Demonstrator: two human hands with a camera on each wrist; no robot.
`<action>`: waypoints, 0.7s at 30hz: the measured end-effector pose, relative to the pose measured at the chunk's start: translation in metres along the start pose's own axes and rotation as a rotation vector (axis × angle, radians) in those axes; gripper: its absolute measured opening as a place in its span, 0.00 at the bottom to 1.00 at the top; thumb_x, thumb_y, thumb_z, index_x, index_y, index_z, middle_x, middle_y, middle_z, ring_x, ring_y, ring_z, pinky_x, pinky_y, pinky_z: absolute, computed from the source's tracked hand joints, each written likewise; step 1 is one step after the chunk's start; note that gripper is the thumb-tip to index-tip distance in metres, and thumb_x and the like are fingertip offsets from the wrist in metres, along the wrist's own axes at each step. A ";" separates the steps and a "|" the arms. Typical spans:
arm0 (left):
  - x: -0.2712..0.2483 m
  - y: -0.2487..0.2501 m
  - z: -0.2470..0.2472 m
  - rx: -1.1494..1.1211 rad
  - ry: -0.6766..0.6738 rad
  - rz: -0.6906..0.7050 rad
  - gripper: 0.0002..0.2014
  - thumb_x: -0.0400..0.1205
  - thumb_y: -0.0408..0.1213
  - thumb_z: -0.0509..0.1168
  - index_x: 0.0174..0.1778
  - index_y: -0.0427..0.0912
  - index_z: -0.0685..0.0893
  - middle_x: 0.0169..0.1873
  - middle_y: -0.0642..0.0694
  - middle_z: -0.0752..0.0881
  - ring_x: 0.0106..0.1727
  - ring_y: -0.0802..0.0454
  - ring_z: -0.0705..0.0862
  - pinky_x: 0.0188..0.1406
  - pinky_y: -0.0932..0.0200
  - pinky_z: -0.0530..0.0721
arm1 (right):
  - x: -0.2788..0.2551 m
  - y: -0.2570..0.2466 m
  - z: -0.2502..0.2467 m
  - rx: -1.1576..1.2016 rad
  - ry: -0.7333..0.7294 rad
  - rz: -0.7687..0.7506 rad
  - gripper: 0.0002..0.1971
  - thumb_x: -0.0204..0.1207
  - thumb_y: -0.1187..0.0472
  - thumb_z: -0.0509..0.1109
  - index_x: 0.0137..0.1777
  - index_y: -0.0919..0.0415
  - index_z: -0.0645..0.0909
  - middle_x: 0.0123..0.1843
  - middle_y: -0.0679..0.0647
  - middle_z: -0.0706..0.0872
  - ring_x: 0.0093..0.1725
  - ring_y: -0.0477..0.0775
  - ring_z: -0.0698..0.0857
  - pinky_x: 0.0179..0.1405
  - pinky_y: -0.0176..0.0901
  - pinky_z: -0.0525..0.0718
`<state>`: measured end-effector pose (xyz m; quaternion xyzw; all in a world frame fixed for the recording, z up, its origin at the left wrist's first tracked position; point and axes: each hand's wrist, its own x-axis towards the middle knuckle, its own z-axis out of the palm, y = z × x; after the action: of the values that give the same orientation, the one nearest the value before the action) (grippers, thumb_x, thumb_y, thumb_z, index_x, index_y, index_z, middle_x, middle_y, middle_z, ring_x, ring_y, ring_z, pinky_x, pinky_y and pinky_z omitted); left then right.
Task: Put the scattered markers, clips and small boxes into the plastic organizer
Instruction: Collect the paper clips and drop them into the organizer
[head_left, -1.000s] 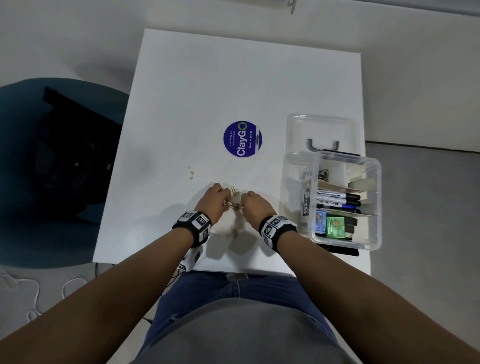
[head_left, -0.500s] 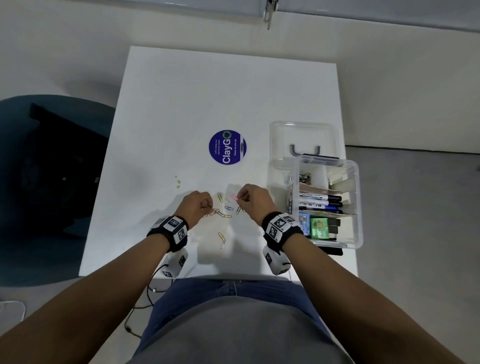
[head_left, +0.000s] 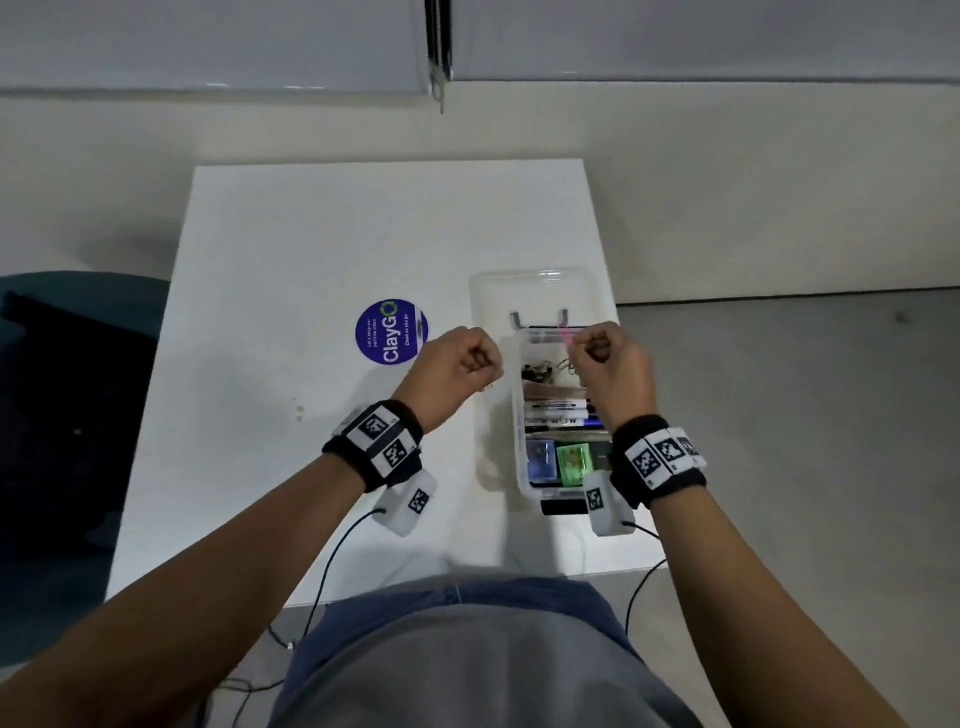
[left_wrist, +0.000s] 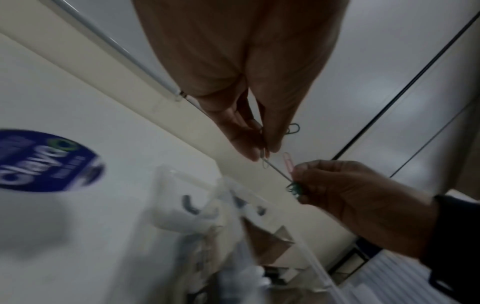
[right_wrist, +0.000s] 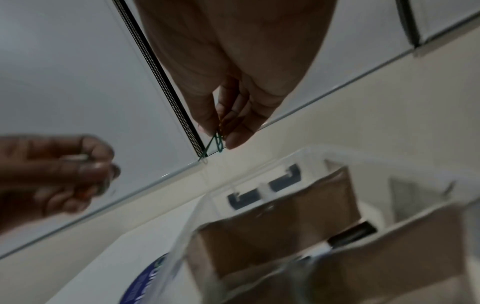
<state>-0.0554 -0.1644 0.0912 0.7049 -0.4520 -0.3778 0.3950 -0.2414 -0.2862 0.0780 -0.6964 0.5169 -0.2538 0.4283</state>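
Observation:
The clear plastic organizer (head_left: 519, 447) stands at the table's right side, holding markers (head_left: 556, 418), small boxes (head_left: 574, 460) and clips (head_left: 540, 371). My right hand (head_left: 597, 353) hovers over its far compartment and pinches paper clips, a pink one (head_left: 565, 335) sticking up. In the right wrist view a green clip (right_wrist: 217, 143) sits between the fingertips. My left hand (head_left: 467, 364) is raised just left of the organizer, fingers curled round more paper clips (left_wrist: 292, 129), seen in the left wrist view.
The organizer's clear lid (head_left: 535, 296) lies open behind it on the white table (head_left: 311, 234). A round blue sticker (head_left: 390, 332) is left of the hands. Small specks (head_left: 299, 410) lie near the left wrist. A dark chair (head_left: 67, 389) stands left of the table.
Both hands rose from the table's front middle, where they gathered paper clips, and moved right and forward to the organizer. The loose clips no longer lie on the table.

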 end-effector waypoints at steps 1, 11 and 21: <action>0.011 0.011 0.014 -0.008 -0.011 0.032 0.04 0.77 0.33 0.73 0.41 0.44 0.84 0.38 0.47 0.86 0.37 0.53 0.85 0.41 0.62 0.86 | 0.003 0.002 -0.009 -0.028 0.028 -0.001 0.06 0.77 0.58 0.74 0.48 0.60 0.84 0.41 0.51 0.88 0.39 0.47 0.86 0.41 0.38 0.87; 0.088 0.034 0.122 0.255 -0.097 0.044 0.07 0.75 0.25 0.70 0.46 0.39 0.85 0.40 0.45 0.82 0.40 0.50 0.81 0.43 0.58 0.79 | 0.036 0.041 -0.032 -0.328 0.003 0.053 0.04 0.77 0.65 0.71 0.49 0.64 0.86 0.46 0.59 0.91 0.46 0.58 0.89 0.51 0.50 0.88; 0.056 0.001 0.071 0.232 -0.064 0.058 0.07 0.79 0.30 0.66 0.51 0.43 0.85 0.46 0.45 0.85 0.44 0.53 0.83 0.46 0.63 0.81 | 0.012 0.025 -0.008 -0.306 -0.054 -0.128 0.08 0.78 0.68 0.66 0.54 0.61 0.83 0.52 0.55 0.86 0.46 0.49 0.84 0.48 0.41 0.84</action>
<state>-0.1014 -0.2326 0.0539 0.7201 -0.5252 -0.3339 0.3069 -0.2559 -0.3024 0.0596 -0.7916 0.4922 -0.1804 0.3140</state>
